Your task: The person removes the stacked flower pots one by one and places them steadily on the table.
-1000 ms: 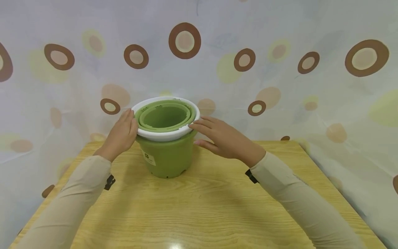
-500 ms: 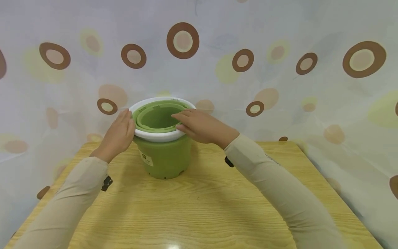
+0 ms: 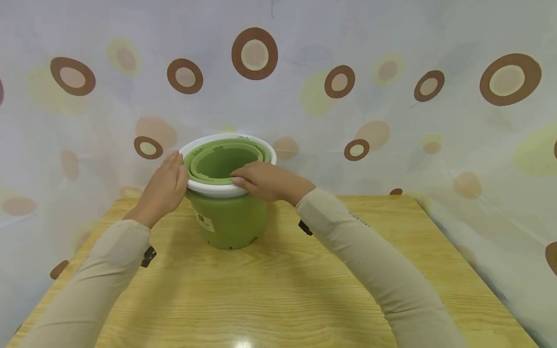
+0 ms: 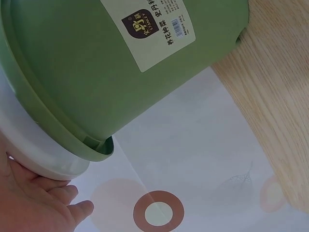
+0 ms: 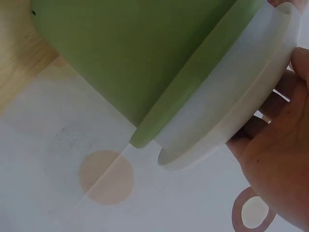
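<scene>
Nested plastic flowerpots stand upright on the table. Outermost is a large green flowerpot (image 3: 235, 222) with a white label (image 4: 152, 31). Inside it sits a white flowerpot (image 3: 209, 190), its rim raised above the green one. Within that is a green flowerpot (image 3: 188, 164) around a smaller green flowerpot (image 3: 217, 166). My left hand (image 3: 163, 191) rests on the left side of the white rim, fingers straight and together. My right hand (image 3: 270, 181) pinches the small green flowerpot's rim at front right, fingers reaching inside and thumb in front. The fingertips are hidden in the head view.
The wooden table (image 3: 261, 299) extends in front and to the right of the pots. Close behind them hangs a pale cloth backdrop (image 3: 304, 43) with brown ring patterns, which also runs along both sides of the table.
My right hand has moved left from the white rim's right side, over the pots, and now grips the small green flowerpot's rim. The left hand and pots stay in place.
</scene>
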Motion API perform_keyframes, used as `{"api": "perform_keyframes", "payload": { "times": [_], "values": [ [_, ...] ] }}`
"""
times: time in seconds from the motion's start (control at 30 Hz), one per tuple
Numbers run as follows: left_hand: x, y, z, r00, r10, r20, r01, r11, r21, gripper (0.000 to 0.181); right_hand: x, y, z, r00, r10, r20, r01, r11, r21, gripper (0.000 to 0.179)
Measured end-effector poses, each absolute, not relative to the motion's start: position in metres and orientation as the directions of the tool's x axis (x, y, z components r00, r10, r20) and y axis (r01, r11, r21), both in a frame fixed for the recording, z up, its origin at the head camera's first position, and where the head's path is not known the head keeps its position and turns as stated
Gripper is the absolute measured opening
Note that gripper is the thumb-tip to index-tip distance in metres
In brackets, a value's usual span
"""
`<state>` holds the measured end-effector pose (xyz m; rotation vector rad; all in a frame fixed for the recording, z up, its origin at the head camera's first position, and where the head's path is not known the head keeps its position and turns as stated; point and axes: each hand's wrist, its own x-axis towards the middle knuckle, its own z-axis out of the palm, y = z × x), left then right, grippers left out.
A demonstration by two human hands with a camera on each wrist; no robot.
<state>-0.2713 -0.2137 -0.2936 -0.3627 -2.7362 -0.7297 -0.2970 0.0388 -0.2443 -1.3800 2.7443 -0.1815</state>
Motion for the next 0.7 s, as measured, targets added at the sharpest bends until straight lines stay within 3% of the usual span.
{"api": "perform_keyframes", "payload": {
  "times": [0.47, 0.7],
  "values": [
    [-0.267, -0.212, -0.293, -0.93, 0.175, 0.323, 0.309, 0.848, 0.431, 0.061, -0.303, 0.033, -0.233, -0.623, -0.753, -0.213, -0.725, 0.658, -0.204, 0.047],
    [-0.269, -0.212, -0.293, -0.927, 0.172, 0.333, 0.31, 0.85, 0.426, 0.062, -0.307, 0.034, -0.236, -0.621, -0.771, -0.138, -0.731, 0.634, -0.254, 0.048]
  ]
}}
